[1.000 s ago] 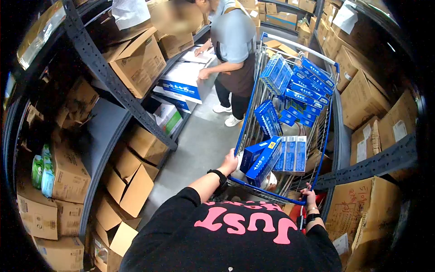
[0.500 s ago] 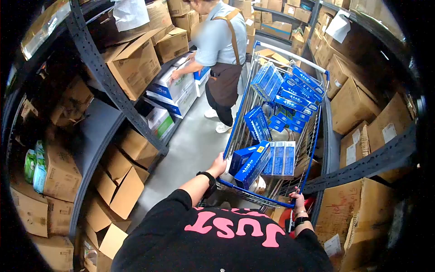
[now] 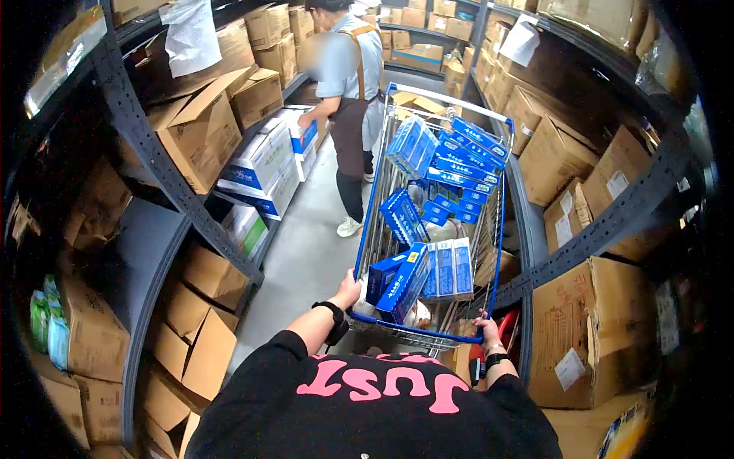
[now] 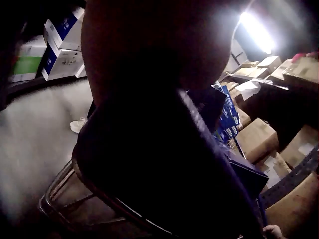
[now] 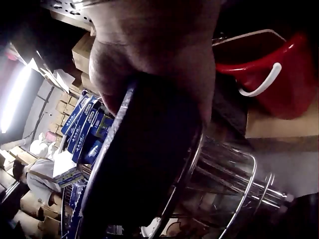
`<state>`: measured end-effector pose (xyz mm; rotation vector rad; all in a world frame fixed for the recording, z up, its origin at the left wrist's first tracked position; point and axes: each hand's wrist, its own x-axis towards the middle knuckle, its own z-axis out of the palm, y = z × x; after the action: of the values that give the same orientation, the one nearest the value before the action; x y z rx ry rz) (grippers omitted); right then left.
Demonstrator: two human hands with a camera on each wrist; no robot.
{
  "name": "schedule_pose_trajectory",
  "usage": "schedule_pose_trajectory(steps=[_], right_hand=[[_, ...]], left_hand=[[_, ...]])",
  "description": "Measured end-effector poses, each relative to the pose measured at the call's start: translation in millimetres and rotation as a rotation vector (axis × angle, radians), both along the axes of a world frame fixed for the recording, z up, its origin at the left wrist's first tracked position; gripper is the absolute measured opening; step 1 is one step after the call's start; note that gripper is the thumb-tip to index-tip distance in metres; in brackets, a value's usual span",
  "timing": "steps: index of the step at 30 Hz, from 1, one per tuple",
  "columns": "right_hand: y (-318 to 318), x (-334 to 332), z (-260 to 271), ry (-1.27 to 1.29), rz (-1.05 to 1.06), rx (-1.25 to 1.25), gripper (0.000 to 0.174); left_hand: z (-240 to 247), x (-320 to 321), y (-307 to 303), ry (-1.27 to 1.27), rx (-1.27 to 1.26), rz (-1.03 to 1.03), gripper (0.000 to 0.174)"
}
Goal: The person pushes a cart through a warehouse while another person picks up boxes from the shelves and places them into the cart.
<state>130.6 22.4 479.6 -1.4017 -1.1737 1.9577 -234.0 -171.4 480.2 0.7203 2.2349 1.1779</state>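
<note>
The left hand (image 3: 348,291) and right hand (image 3: 488,330) grip the cart (image 3: 420,330) by its 2 near corners; steer evenly, lest the piled blue boxes (image 3: 462,174) slide.

Shopping cart (image 3: 428,332): wire basket, blue rim, near corners gripped by left hand (image 3: 348,291) and right hand (image 3: 490,330); long sides run forward from hands, pale bar across far end. Blue cartons inside. Just beside left hand, dark blue carton (image 3: 382,277), with long blue carton (image 3: 405,283) leaning at slant, yellow label on upper end. Forward of gap between hands, row of three cartons (image 3: 451,271). Farther out, tilted carton (image 3: 404,216); beyond, piled cartons (image 3: 462,176), white lettering.
</note>
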Motion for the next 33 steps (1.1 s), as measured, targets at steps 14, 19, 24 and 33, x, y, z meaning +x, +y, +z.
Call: schedule_pose_trajectory(steps=[14, 19, 24, 33], right_hand=[[-85.4, 13.3, 1.3, -0.074, -0.022, -0.069, 0.054], [-94.5, 5.6, 17.8, -0.093, -0.044, -0.057, 0.054], [-101.7, 18.1, 15.4, -0.095, -0.024, -0.020, 0.054], [-122.8, 7.5, 42.6, -0.109, -0.081, -0.036, 0.048]], left_hand=[[-6.0, 5.3, -80.9, -0.069, 0.084, -0.056, 0.035], [-3.3, 2.3, -81.5, -0.017, 0.063, -0.058, 0.038], [18.9, 2.7, -91.6, -0.066, 0.059, -0.101, 0.042], [-8.7, -4.2, -100.1, -0.012, 0.210, -0.096, 0.043]])
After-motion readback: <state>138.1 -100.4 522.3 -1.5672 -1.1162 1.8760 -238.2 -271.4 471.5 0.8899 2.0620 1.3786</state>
